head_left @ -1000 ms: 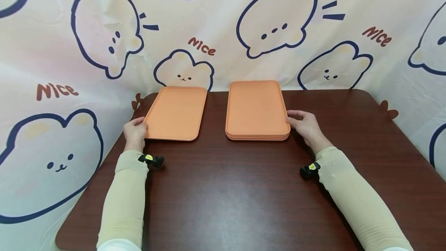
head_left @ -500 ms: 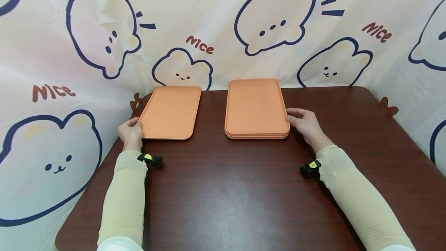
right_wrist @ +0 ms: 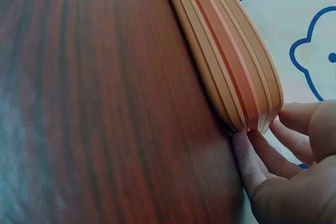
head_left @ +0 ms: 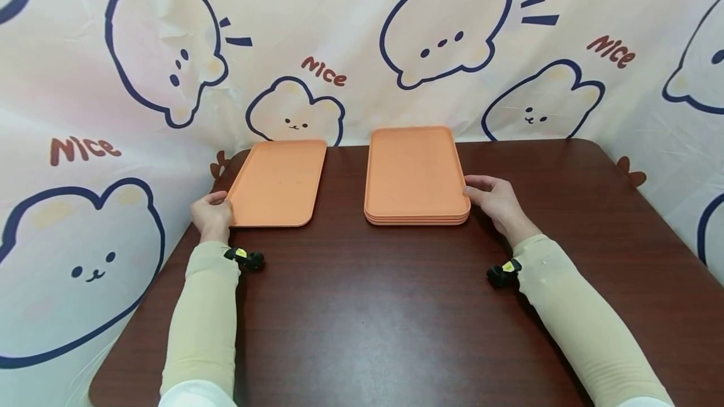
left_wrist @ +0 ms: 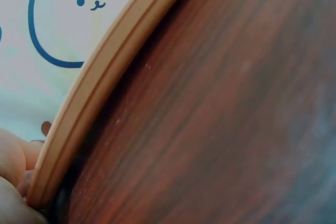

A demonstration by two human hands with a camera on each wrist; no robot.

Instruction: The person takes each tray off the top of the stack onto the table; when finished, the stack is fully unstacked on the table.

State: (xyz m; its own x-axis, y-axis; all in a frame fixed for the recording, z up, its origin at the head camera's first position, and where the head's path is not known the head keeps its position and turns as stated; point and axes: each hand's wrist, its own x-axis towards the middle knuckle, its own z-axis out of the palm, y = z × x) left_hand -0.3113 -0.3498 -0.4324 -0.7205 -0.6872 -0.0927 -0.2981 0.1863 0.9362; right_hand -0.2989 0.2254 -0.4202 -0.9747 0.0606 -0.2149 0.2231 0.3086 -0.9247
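A single orange tray [head_left: 277, 184] lies at the back left of the table, its near edge close to the tabletop. My left hand [head_left: 212, 217] pinches its left edge near the front corner; in the left wrist view the tray's rim [left_wrist: 86, 85] runs past the fingers [left_wrist: 13, 158]. To the right sits a neat stack of orange trays [head_left: 417, 174]. My right hand [head_left: 499, 206] touches the stack's right side with extended fingers. In the right wrist view the fingertips [right_wrist: 242, 145] rest against the layered rims [right_wrist: 226, 51].
The dark wood table [head_left: 362, 306] reaches toward me, and a strip of it separates the tray from the stack. A pale cartoon-print cloth [head_left: 362, 36] hangs behind and at both sides. Each sleeve carries a small black camera [head_left: 246, 259].
My left hand has carried the single tray slightly to the left, widening the gap to the stack, and it has since stopped. The right hand has stayed at the stack.
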